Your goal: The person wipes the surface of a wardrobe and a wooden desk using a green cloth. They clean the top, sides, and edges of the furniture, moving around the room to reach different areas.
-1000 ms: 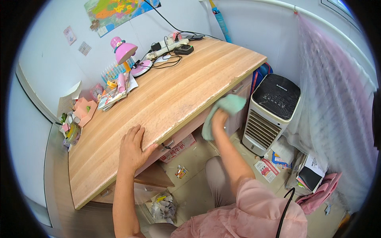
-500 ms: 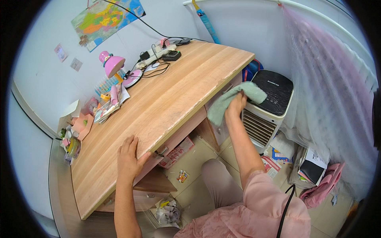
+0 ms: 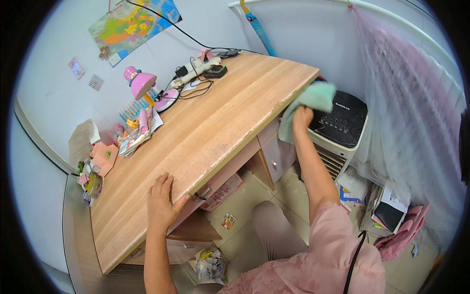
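Note:
A pale green cloth (image 3: 317, 98) is bunched in my right hand (image 3: 302, 117), whose fingers are closed round it. It hangs at the right end of the wooden desk (image 3: 205, 127), beside the desk's edge and partly over the black-topped air cooler (image 3: 343, 117). My left hand (image 3: 164, 201) rests on the desk's near edge with its fingers stretched flat on the top and the thumb toward the rim. Below that edge are drawer fronts and a cabinet door (image 3: 277, 159).
On the desk's far side stand a pink lamp (image 3: 142, 84), a power strip (image 3: 196, 71) with cables, papers and a pink box (image 3: 104, 158). A sheer curtain (image 3: 396, 98) hangs at right. Stacked papers (image 3: 391, 208) and a bag of rubbish (image 3: 209, 264) are on the floor.
My right hand has moved up and to the right with the cloth, along the desk's right end. My left hand stays on the desk edge. The whole view has shifted slightly.

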Action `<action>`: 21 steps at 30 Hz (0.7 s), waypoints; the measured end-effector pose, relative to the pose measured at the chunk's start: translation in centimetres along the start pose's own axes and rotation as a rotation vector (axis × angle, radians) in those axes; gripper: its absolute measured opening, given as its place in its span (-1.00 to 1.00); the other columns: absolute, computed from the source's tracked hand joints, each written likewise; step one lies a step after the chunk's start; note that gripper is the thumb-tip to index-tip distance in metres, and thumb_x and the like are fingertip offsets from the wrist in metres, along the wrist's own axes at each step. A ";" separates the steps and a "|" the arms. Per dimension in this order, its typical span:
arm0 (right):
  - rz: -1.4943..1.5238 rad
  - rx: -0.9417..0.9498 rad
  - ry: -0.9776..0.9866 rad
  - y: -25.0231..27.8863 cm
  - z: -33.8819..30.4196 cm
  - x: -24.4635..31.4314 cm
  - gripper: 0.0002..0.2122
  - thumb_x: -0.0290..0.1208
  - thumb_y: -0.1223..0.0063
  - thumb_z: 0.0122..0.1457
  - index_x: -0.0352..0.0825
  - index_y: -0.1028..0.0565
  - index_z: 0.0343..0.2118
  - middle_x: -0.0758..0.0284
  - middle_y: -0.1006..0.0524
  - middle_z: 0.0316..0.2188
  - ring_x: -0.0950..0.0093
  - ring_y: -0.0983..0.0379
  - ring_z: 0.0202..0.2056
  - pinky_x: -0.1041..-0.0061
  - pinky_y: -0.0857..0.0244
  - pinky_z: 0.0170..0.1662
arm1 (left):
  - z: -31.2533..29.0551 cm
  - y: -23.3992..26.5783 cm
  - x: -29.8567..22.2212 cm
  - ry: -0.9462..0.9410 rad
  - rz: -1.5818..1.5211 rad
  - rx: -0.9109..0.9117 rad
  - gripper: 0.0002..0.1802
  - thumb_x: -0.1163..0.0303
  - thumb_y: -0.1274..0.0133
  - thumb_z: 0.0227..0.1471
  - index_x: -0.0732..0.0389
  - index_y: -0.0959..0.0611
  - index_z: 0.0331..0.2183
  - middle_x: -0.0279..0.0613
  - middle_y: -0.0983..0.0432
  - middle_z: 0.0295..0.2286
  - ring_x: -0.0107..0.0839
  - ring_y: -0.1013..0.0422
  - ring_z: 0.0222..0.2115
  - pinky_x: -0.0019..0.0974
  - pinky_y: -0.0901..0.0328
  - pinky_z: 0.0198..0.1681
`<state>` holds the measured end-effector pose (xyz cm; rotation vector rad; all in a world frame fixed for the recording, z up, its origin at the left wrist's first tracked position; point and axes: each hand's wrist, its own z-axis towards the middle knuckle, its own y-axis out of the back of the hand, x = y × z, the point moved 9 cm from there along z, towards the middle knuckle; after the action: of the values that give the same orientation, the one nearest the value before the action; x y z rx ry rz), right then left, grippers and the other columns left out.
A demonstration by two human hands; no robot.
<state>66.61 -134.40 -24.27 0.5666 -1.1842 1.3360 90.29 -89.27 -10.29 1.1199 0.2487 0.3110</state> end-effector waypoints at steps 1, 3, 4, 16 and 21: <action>-0.019 0.059 -0.099 -1.9 -1.2 0.8 -0.67 -0.43 0.27 0.23 -0.52 -0.38 -0.04 0.00 -0.45 -0.09 0.22 -0.37 -0.09 0.42 -0.19 -0.01 | -0.5 0.0 0.4 0.000 0.020 -0.003 -0.28 0.10 -0.24 -0.19 0.30 -0.46 -0.03 0.05 -0.32 0.03 -0.01 -0.21 0.07 -0.01 -0.10 0.11; -0.263 -0.068 0.298 -2.2 2.9 -5.8 -0.65 -0.36 0.25 0.24 -0.47 -0.38 -0.02 -0.05 -0.39 0.00 0.08 -0.31 0.00 0.36 -0.14 0.09 | 0.9 0.4 -1.4 -0.085 0.008 -0.054 -0.32 0.19 -0.23 -0.19 0.32 -0.46 -0.03 0.07 -0.32 0.03 0.03 -0.24 0.04 -0.07 -0.13 0.10; -0.179 -0.026 0.189 -3.2 0.9 -8.1 -0.65 -0.36 0.25 0.24 -0.46 -0.38 0.00 -0.05 -0.36 0.03 0.08 -0.28 0.04 0.34 -0.11 0.11 | 0.4 0.1 -0.7 -0.053 0.017 -0.030 -0.32 0.19 -0.23 -0.19 0.32 -0.46 -0.03 0.07 -0.32 0.03 0.03 -0.24 0.04 -0.07 -0.13 0.10; 0.071 0.325 -0.286 -3.2 -17.4 -10.3 -0.50 -0.21 0.27 0.27 -0.45 -0.17 0.18 -0.04 -0.14 0.18 0.02 -0.02 0.20 0.22 0.14 0.26 | 0.2 -0.6 0.3 -0.009 -0.018 0.006 -0.26 0.16 -0.28 -0.24 0.32 -0.45 -0.03 0.06 -0.30 0.04 0.04 -0.20 0.07 -0.02 -0.10 0.12; -0.384 0.295 0.602 -4.2 -17.2 -2.5 -0.47 -0.40 0.17 0.18 -0.45 -0.09 0.21 -0.07 -0.04 0.23 -0.07 0.07 0.24 0.12 0.20 0.28 | 0.0 -0.5 0.5 0.022 -0.015 0.030 -0.26 0.17 -0.27 -0.23 0.31 -0.44 -0.01 0.03 -0.28 0.06 0.04 -0.20 0.08 -0.03 -0.09 0.13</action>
<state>76.56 -121.40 -31.45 0.5156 -0.3672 1.2275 90.78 -89.34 -10.79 1.1439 0.2825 0.3071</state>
